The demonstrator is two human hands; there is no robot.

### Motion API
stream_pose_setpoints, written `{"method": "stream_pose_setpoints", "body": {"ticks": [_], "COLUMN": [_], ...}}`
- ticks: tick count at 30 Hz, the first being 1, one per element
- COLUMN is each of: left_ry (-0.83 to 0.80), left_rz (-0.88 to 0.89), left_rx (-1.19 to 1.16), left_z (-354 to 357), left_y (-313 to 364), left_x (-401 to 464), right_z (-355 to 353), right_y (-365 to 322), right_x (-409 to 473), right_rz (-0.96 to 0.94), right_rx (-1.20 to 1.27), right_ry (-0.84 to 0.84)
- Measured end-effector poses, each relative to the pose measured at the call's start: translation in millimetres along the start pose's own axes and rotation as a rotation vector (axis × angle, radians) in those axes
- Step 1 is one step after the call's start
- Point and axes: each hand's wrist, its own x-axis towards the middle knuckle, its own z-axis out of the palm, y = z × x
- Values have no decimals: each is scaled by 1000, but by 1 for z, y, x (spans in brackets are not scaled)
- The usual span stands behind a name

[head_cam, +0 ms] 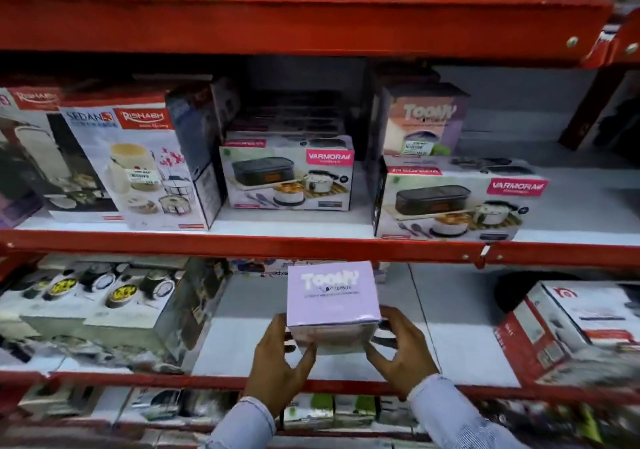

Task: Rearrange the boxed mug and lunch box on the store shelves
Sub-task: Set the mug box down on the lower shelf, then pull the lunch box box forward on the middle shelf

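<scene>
Both hands clasp the lilac mug box (331,304) from opposite sides, left hand (277,362) and right hand (398,351) each closed on a lower corner, likely to keep it level and label-forward. It sits at the lower shelf (242,355), over the bare patch. Two lunch boxes (287,173) (457,200) rest on the shelf above, one carrying a matching mug box (426,119).
</scene>
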Motion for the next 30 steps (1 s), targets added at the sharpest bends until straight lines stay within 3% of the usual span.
{"method": "stream_pose_setpoints", "body": {"ticks": [7, 13, 15, 18, 22, 24, 26, 30], "left_ry": [-194, -265, -175, 101, 384, 378, 265, 61], "left_rz": [-145, -241, -270, -213, 57, 170, 182, 120], "left_rx": [95, 129, 139, 130, 16, -75, -123, -71], "left_z": [40, 36, 29, 13, 1, 6, 18, 47], "left_y": [-42, -46, -42, -19, 61, 103, 135, 166], "left_x": [15, 6, 5, 12, 37, 55, 77, 113], "right_z": [36, 36, 29, 9, -36, -65, -93, -141], "right_y": [68, 82, 81, 57, 5, -19, -37, -49], "right_x": [17, 6, 1, -1, 15, 30, 47, 76], "right_rz": [322, 380, 357, 237, -6, -79, -91, 100], "right_rx": [-40, -62, -49, -37, -31, 39, 90, 101], "right_ry": [-85, -134, -115, 74, 565, 783, 923, 961]}}
